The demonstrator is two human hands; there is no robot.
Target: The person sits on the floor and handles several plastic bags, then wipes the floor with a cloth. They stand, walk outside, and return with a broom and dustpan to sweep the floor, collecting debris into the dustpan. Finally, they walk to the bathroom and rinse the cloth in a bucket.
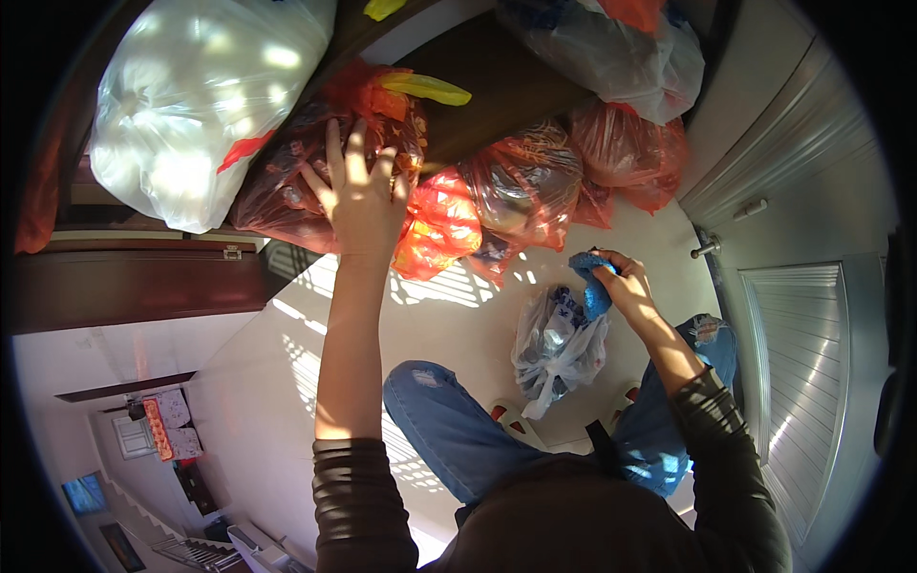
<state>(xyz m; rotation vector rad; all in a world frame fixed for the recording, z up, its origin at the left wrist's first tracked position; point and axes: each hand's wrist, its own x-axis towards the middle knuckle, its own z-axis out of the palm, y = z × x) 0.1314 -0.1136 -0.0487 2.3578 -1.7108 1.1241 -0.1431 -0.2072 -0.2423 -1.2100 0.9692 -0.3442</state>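
Observation:
My left hand (363, 196) reaches forward with its fingers spread, resting on a dark red plastic bag (287, 196) whose contents are hard to make out. Pinched in my right hand (621, 277) is a blue cloth (594, 286), hanging down from the fingers. Just below that cloth, a translucent white plastic bag (559, 358) with dark and blue things inside stands on the floor between my feet. Beside my left hand lies a brighter orange-red bag (439, 224), lit by the sun. A yellow strip (425, 88) sticks out at the top of the dark red bag.
More filled red bags (530, 181) sit to the right, with a whitish bag (621, 62) above them. A large white bag (205, 105) bulges at the far left by a dark wooden cabinet (134, 282). A grey door (793, 334) with a handle stands at right.

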